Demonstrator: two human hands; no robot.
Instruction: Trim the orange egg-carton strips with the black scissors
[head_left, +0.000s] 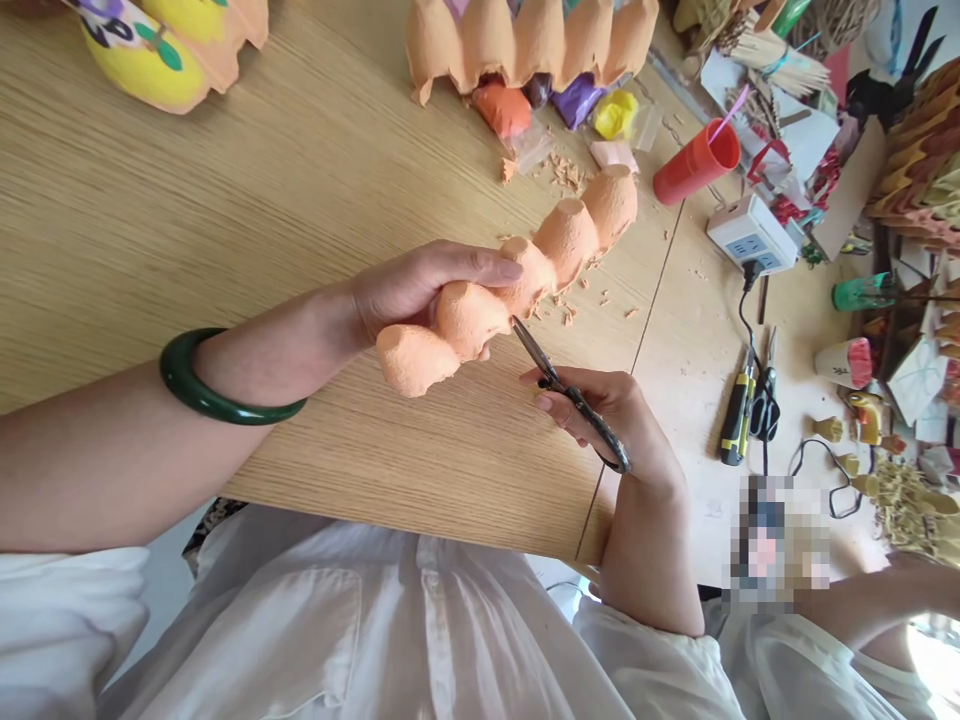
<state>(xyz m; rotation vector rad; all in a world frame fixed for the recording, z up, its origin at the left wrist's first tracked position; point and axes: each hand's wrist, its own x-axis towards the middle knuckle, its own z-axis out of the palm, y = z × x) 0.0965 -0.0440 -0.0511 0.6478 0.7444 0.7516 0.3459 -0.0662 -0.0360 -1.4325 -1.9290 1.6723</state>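
My left hand (420, 285) is wrapped round a strip of orange egg carton (566, 240), its thumb lying along one of the several cups. The strip slants from near my wrist up toward the back right. In my right hand (604, 410) is a pair of scissors (536, 350) with black handles. The tips of the blades touch the lower edge of the strip, between two cups. Orange carton crumbs (570, 175) are scattered around the strip's far end. A dark green bangle (225, 400) circles my left wrist.
A larger orange carton piece (525, 45) stands at the back, with orange (502, 108) and yellow (615, 115) packets before it. A red cup (690, 165), power strip (752, 235), utility knife (739, 410) and second scissors (765, 400) lie rightward. A painted carton (142, 60) sits back left. Another person's arm (877, 600) reaches in.
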